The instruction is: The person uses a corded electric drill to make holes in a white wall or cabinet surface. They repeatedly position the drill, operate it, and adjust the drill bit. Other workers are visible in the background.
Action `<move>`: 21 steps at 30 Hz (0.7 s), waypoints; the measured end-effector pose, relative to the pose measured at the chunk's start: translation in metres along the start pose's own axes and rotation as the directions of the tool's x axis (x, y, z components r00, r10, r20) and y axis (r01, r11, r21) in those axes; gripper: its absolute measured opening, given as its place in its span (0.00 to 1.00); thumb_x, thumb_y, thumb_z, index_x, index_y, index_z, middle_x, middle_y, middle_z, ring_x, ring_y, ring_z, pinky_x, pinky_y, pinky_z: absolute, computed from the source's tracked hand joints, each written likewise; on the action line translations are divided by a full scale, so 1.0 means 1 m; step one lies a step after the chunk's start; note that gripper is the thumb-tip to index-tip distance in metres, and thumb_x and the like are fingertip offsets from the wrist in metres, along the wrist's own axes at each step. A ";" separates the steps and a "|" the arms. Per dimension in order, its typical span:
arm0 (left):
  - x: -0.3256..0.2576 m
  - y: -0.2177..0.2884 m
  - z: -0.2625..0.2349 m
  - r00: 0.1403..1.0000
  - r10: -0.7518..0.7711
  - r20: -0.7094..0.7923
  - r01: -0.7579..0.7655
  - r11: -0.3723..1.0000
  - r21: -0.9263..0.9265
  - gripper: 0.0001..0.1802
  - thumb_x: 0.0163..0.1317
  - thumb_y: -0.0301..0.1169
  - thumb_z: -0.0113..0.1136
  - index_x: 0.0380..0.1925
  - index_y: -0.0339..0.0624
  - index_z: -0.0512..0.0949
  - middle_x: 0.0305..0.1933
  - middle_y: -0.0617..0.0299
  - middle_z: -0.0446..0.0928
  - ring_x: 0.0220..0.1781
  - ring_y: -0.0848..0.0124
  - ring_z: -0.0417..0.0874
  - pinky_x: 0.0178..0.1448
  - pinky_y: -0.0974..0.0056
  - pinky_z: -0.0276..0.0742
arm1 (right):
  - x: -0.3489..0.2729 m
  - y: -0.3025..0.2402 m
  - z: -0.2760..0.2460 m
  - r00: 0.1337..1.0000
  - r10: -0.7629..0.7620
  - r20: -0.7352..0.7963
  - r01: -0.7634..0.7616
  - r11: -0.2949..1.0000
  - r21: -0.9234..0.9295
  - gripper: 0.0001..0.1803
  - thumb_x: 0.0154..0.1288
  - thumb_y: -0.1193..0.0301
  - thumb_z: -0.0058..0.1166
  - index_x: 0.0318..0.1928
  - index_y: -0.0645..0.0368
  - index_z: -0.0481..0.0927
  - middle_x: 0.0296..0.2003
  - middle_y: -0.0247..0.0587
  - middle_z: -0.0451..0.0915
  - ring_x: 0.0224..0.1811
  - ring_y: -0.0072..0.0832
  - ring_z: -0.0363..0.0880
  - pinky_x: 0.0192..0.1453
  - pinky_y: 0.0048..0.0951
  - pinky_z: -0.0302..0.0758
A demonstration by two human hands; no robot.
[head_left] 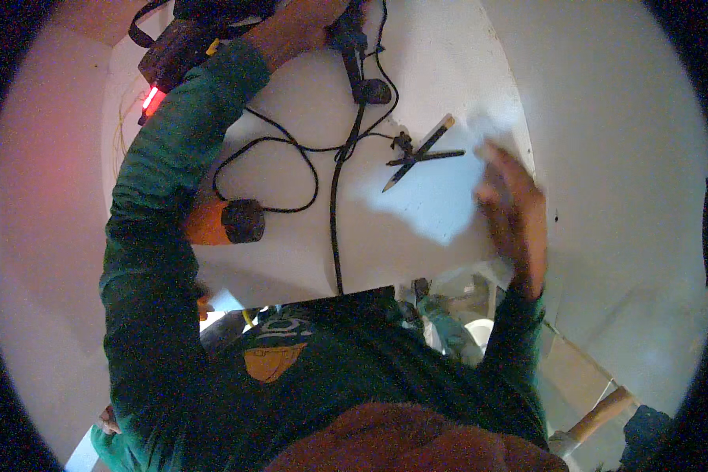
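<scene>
Left hand (322, 17): 12 o'clock, at black device (352, 67), grip unclear
Right hand (515, 208): 3 o'clock, blurred, finger state unclear
Thin cable (287, 211): 10 o'clock, loosely looped; progress unclear

Long black device (352, 67), far side; two dark sticks (418, 156) crossed, nearer.

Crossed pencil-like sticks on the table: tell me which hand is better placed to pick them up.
Probably the right hand: though blurred, it is beside the sticks. The left hand is farther off, up at the black tool.
</scene>
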State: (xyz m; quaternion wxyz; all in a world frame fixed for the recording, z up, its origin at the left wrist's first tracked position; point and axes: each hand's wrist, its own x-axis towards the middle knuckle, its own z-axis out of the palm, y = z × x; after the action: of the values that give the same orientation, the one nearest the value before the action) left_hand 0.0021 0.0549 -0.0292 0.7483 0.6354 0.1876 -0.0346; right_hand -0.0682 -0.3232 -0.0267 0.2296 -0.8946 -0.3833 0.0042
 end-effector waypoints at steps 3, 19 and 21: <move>-0.002 0.014 -0.009 1.000 -0.003 -0.030 0.006 0.994 0.113 0.10 0.70 0.37 0.63 0.36 0.43 0.78 0.31 0.62 0.75 0.31 0.68 0.76 0.37 0.58 0.76 | -0.055 0.024 0.020 0.983 -0.093 -0.160 0.067 0.985 -0.159 0.34 0.76 0.47 0.44 0.65 0.64 0.79 0.64 0.53 0.80 0.67 0.50 0.78 0.70 0.48 0.74; 0.035 0.000 0.029 0.970 0.197 0.141 -0.230 0.932 0.279 0.09 0.73 0.36 0.61 0.39 0.42 0.78 0.36 0.62 0.77 0.34 0.71 0.77 0.38 0.63 0.78 | -0.104 0.097 0.025 0.980 0.005 -0.197 0.024 0.989 0.145 0.48 0.74 0.36 0.38 0.66 0.75 0.69 0.49 0.64 0.84 0.54 0.56 0.83 0.62 0.54 0.78; 0.028 0.011 0.042 0.998 -0.044 0.045 0.041 0.998 0.048 0.09 0.73 0.36 0.61 0.39 0.42 0.78 0.36 0.63 0.77 0.34 0.72 0.77 0.38 0.63 0.78 | -0.097 0.094 0.028 0.970 -0.013 -0.241 0.050 0.988 0.146 0.51 0.73 0.34 0.38 0.69 0.76 0.64 0.49 0.65 0.83 0.55 0.55 0.83 0.63 0.53 0.78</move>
State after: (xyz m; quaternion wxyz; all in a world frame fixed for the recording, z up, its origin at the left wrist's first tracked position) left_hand 0.0413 0.0221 -0.0229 0.7364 0.6476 0.1828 -0.0696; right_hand -0.0775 -0.4355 -0.1071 0.3410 -0.8625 -0.3656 -0.0784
